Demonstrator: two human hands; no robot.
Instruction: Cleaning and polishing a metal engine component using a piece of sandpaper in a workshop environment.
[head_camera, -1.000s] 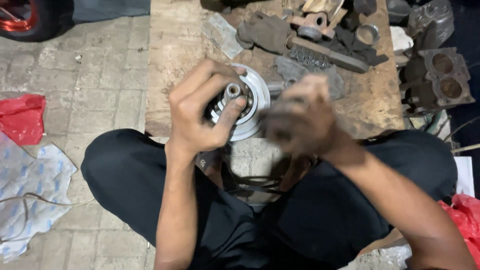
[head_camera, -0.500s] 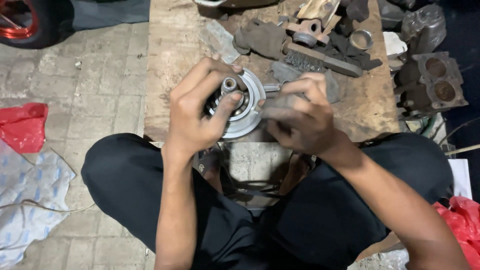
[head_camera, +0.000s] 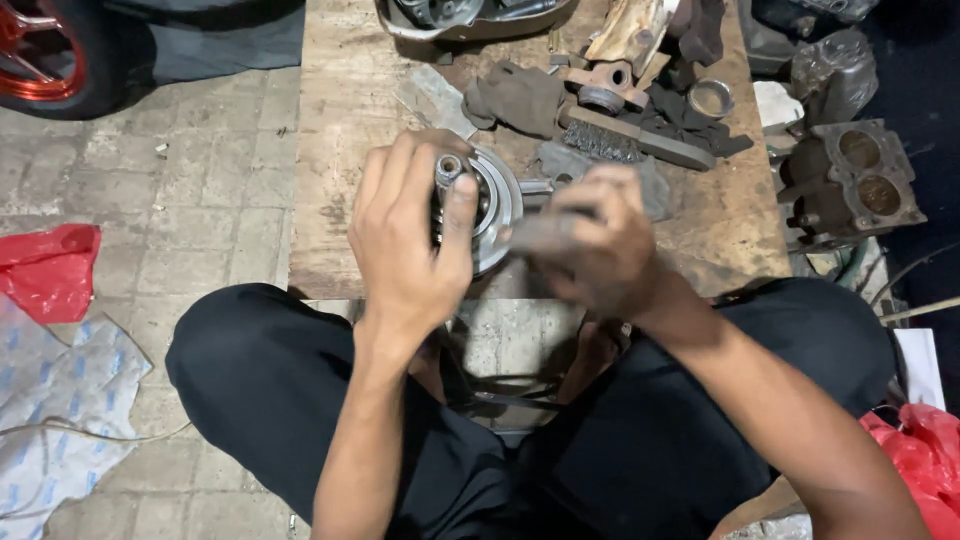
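My left hand (head_camera: 410, 235) grips a round silver metal disc-shaped engine part (head_camera: 497, 205) with a short shaft at its centre, my thumb resting near the shaft. My right hand (head_camera: 595, 245) is closed on a small dark grey abrasive piece (head_camera: 545, 230), pressed against the part's right side; the hand is motion-blurred. Both hands are over the near edge of a worn wooden board (head_camera: 340, 150), above my crossed legs in black trousers.
On the board lie a wire brush (head_camera: 625, 145), a dark glove (head_camera: 515, 98), a metal ring (head_camera: 710, 98) and other engine pieces. A cylinder block (head_camera: 850, 180) sits right. Red plastic bags (head_camera: 45, 270) and clear wrapping (head_camera: 60, 400) lie on the paved floor; a wheel (head_camera: 40, 50) is top left.
My right hand has moved back and forth along the part's right side with the abrasive piece. My left hand keeps its grip, and the view has shifted slightly.
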